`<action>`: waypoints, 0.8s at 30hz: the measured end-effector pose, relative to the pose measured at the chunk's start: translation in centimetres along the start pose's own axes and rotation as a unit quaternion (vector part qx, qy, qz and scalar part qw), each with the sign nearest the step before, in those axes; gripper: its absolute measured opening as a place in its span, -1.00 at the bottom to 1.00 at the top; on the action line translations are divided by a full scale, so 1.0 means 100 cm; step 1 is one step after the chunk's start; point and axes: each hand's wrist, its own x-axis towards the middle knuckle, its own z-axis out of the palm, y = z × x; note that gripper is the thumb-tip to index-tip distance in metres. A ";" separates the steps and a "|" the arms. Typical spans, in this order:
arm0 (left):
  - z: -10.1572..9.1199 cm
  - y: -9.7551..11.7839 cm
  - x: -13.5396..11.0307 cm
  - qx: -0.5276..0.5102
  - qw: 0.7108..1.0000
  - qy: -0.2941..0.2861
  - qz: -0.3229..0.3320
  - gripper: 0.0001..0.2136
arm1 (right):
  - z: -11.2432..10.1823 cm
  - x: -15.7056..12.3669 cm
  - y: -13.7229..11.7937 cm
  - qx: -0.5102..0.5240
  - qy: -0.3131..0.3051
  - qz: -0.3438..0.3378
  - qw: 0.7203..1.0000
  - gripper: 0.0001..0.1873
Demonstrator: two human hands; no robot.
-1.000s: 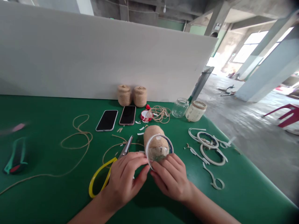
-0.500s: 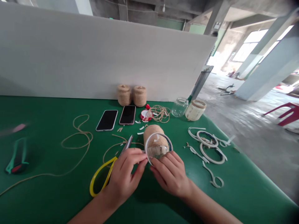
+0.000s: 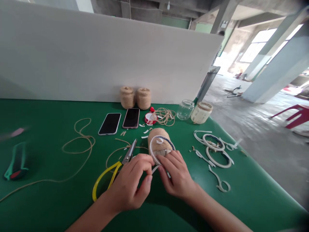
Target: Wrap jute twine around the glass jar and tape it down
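Observation:
My right hand [image 3: 177, 177] grips a roll of white double-sided tape [image 3: 151, 149] by its lower edge. A short strip of tape [image 3: 155, 169] runs from the roll to my left hand [image 3: 134, 182], whose thumb and forefinger pinch its end. Right behind the roll is a glass jar wrapped in jute twine [image 3: 158, 132], partly covered by the roll and my right fingers. Scissors [image 3: 130, 153] with yellow handles lie beside and partly beneath my left hand.
Two twine spools [image 3: 127, 97] stand by the white board, with two phones [image 3: 109, 124] before them. A clear jar [image 3: 185, 110] and a cream jar [image 3: 201, 113] stand at back right. More tape rolls [image 3: 218, 165] lie at right, loose twine [image 3: 93, 141] at left.
My left hand has drawn slightly away from the roll, and a tape strip now shows between the hands. The roll has tilted and shifted a little left.

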 end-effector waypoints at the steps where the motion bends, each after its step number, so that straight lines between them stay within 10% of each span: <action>1: 0.000 0.000 0.000 -0.001 1.000 -0.008 -0.003 -0.84 | -0.001 0.000 0.000 0.016 -0.002 0.007 1.000 -0.79; 24: 0.005 0.000 0.000 0.015 0.998 -0.065 0.001 -0.87 | -0.023 0.010 0.017 0.045 0.140 0.124 0.981 -0.74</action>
